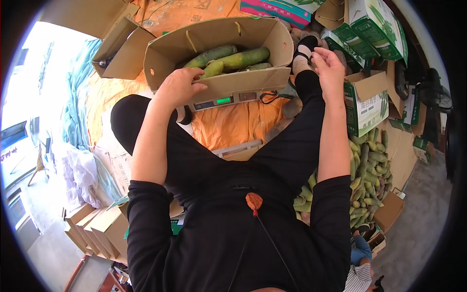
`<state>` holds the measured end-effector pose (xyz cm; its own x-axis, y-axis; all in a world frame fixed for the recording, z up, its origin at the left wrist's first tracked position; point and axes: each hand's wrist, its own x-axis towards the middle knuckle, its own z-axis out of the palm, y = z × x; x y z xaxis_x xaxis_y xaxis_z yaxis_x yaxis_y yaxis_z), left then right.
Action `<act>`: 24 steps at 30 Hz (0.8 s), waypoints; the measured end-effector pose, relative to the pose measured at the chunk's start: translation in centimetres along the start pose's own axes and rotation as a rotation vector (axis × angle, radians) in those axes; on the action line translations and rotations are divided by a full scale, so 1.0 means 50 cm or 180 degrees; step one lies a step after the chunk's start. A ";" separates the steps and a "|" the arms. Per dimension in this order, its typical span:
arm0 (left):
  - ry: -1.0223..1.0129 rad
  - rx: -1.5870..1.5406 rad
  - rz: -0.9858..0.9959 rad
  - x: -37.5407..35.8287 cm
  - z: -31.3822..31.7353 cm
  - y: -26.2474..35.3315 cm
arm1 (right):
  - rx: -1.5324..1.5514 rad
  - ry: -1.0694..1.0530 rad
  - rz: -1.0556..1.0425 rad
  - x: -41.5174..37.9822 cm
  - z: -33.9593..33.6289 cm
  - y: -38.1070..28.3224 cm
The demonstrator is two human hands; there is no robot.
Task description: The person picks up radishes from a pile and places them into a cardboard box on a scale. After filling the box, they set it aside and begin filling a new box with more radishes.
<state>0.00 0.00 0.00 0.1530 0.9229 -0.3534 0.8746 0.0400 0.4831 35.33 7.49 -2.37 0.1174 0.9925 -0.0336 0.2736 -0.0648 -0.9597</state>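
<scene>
Several long green radishes point(243, 58) lie inside an open cardboard box point(253, 82) with yellow cord handles. My left hand point(181, 87) is at the near-left rim of the box. Its fingertips reach over the rim to the end of a lighter green radish point(212, 69), while the thumb stays outside, apart from the fingers. My right hand point(330, 68) hovers to the right of the box, above my foot, with loosely bent fingers and nothing visible in them. Under the box is a scale point(224, 100) with a lit green display.
A large heap of green radishes point(372, 168) lies at the right. Printed green-and-white cartons point(367, 104) stand beside it and at the upper right. Folded cardboard boxes point(104, 228) stand at the lower left. Orange sheeting point(238, 124) covers the floor. Another person's striped sleeve point(359, 277) shows at the lower right.
</scene>
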 end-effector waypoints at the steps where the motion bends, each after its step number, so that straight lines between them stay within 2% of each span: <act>1: 0.0024 -0.0080 0.0003 0.000 -0.001 -0.001 | 0.0028 -0.0014 -0.0031 -0.002 0.004 0.007; 10: 0.0120 -0.0245 -0.0005 0.000 0.005 0.004 | 0.0094 0.0002 -0.0028 -0.007 0.010 0.018; 14: 0.0093 -0.0255 0.0049 0.003 0.001 0.015 | 0.0429 0.0069 -0.0004 -0.013 -0.007 -0.002; 17: 0.0056 -0.0377 0.0099 0.013 0.011 0.001 | 0.0803 0.0098 -0.0148 -0.020 -0.048 -0.031; 20: 0.0022 -0.0320 0.0107 0.016 0.014 -0.001 | 0.0668 0.0224 -0.0122 -0.034 -0.122 -0.042; 24: -0.0114 -0.0577 0.0115 0.022 0.020 0.002 | 0.0084 0.0525 0.0101 -0.073 -0.235 0.006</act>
<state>0.71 0.62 -1.16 0.2018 0.9109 -0.3600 0.7716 0.0785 0.6312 46.21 2.62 0.75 0.2814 0.9594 -0.0199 0.2422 -0.0910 -0.9659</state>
